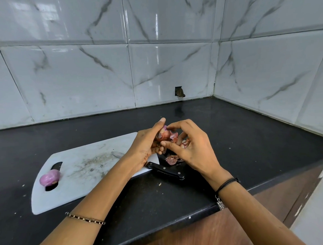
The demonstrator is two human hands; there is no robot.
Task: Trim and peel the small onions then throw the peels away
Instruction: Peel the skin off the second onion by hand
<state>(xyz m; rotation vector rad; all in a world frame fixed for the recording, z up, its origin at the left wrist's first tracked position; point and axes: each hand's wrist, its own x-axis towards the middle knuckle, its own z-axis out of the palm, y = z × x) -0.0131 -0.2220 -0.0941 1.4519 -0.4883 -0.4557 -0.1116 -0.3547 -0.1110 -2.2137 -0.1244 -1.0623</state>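
While half peeled, small onion between left and right hands

You are in a home kitchen: a black stone counter runs into a corner under glossy marble-look wall tiles. A scuffed white cutting board lies near left with a peeled onion on it, a black-handled knife at its right end, papery peels beside that, and wood cabinet fronts below the near edge

Head view, downward, close over counter.
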